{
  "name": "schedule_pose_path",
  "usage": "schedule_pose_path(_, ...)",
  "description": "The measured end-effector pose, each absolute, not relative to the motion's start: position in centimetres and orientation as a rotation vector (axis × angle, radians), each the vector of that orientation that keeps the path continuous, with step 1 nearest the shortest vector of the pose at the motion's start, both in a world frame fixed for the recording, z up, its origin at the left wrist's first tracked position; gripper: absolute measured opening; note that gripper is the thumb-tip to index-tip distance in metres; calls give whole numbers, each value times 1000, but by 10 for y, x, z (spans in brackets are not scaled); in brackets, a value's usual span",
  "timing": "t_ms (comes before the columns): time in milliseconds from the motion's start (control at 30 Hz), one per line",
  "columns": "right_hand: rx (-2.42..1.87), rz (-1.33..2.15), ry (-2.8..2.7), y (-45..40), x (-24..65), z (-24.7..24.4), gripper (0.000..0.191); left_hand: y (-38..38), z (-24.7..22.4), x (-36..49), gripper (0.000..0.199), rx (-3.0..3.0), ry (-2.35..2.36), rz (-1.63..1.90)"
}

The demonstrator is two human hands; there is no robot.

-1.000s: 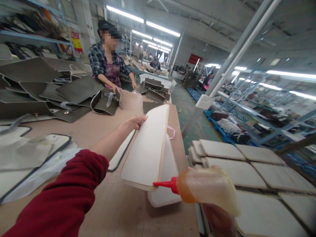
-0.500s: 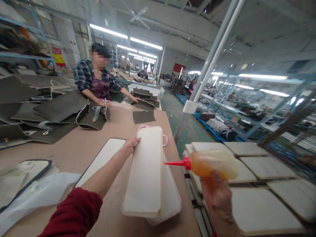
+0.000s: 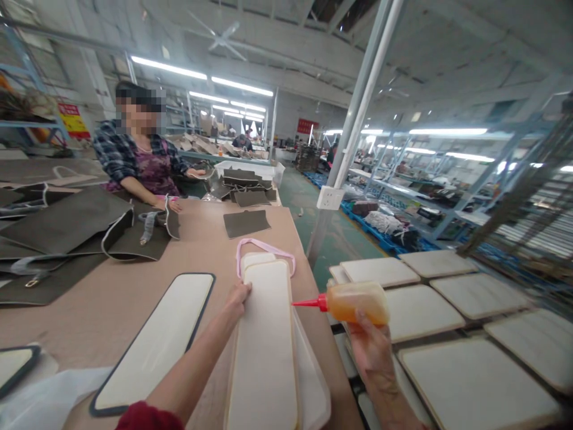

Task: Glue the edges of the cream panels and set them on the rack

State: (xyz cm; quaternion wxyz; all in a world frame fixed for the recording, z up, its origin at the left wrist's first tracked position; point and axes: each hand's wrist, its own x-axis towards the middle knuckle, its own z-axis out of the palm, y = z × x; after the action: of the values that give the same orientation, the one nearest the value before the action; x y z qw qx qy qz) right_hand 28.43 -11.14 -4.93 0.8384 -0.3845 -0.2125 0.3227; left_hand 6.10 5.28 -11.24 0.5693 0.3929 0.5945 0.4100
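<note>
My left hand [image 3: 238, 300] grips the left edge of a long white panel [image 3: 266, 346] with rounded corners and a yellowish rim. Under it, another pale panel [image 3: 312, 382] shows at the right. In my right hand [image 3: 369, 343] is a clear bottle [image 3: 358, 301] of amber liquid, lying sideways, its red nozzle [image 3: 308, 303] pointing left with the tip at the panel's right edge. A pink strap [image 3: 264, 243] loops around the panel's far end. To the left lies a white panel with a dark border [image 3: 156, 340].
Dark grey leather-like pieces [image 3: 80, 224] pile up at the left. Across the table [image 3: 201, 257] a person [image 3: 143, 155] in a plaid shirt stands. Stacked white boards [image 3: 474, 376] are at the right, near a metal post [image 3: 349, 131]. Plastic sheeting [image 3: 58, 394] lies front left.
The view has shifted. The held panel and my left hand appear lower, and more of the pink strap shows. The bottle has moved left, and the person's hand has drawn back from the grey pieces.
</note>
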Motion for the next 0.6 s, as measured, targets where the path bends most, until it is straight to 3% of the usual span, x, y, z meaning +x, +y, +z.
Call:
schedule_pose_path(200, -830, 833, -452, -79, 271, -78, 50, 47, -105, 64, 13, 800, 1399, 985)
schedule_pose_path(367, -844, 889, -453, -56, 263, -97, 59, 42, -99, 64, 23, 774, 1332, 997)
schedule_pose_path(600, -871, 893, -452, -46, 266, -118, 56, 42, -89, 48, 25, 767, 1353, 790)
